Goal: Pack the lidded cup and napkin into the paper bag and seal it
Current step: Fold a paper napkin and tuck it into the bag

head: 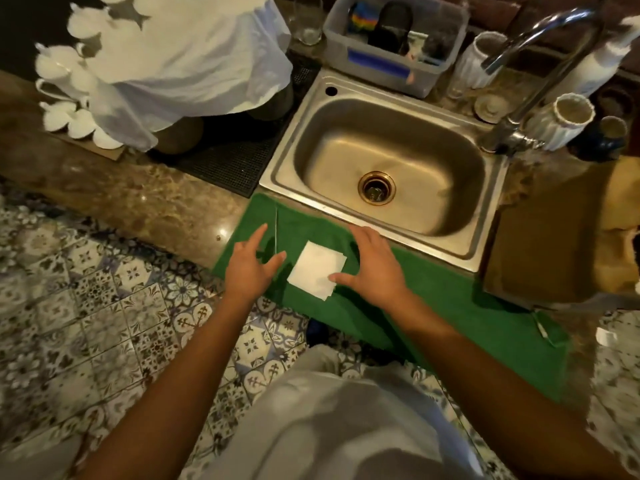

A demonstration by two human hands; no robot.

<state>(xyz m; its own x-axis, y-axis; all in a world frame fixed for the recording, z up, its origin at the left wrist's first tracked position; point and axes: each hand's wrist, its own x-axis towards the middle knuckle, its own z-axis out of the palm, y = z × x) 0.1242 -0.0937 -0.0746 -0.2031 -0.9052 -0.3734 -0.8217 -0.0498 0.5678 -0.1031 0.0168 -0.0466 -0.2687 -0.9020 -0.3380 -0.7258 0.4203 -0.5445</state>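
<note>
A folded white napkin [316, 269] lies flat on a green towel [433, 299] at the counter's front edge, just before the sink. My left hand [254, 268] hovers to the left of the napkin with its fingers spread and nothing in it. My right hand [372, 268] is on the napkin's right side, fingers apart, with the thumb tip touching the napkin's right corner. A brown paper bag [543, 244] lies flat on the counter to the right of the sink. No lidded cup shows in this view.
A steel sink [381, 174] with a tall tap [540, 74] fills the middle. White cups under a plastic sheet [180, 57] stand at the back left on a black mat. A grey tub [391, 39], glasses and white ribbed cups line the back. Patterned floor tiles lie below.
</note>
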